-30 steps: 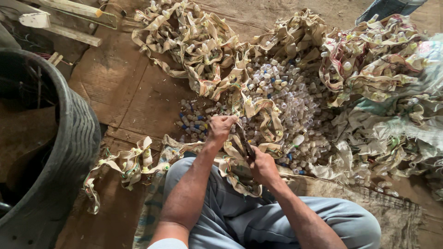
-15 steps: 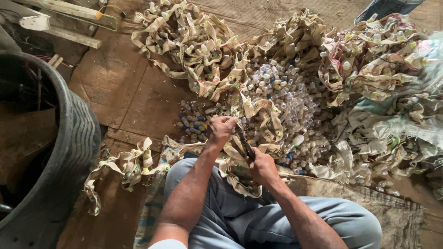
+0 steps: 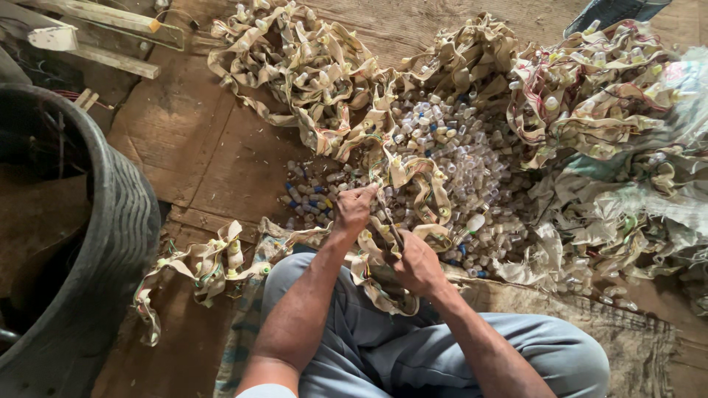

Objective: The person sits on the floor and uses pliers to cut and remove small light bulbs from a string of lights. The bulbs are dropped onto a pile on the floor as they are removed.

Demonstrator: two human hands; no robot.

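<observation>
Left hand (image 3: 352,210): closed, pinching crumpled beige cloth strip studded with small plastic vials (image 3: 402,177), raised above knees.
Right hand (image 3: 417,264): closed around dark slim cutting tool (image 3: 391,230), tip meeting strip just below left hand.
Heap of loose small clear and blue plastic vials (image 3: 457,169): on floor ahead, judged as portion already cut free.
Tangled piles of vial-studded beige strip (image 3: 310,66): beyond and to right, judged still unprocessed; larger share remaining.
Black ribbed tub (image 3: 110,250): at left.
</observation>
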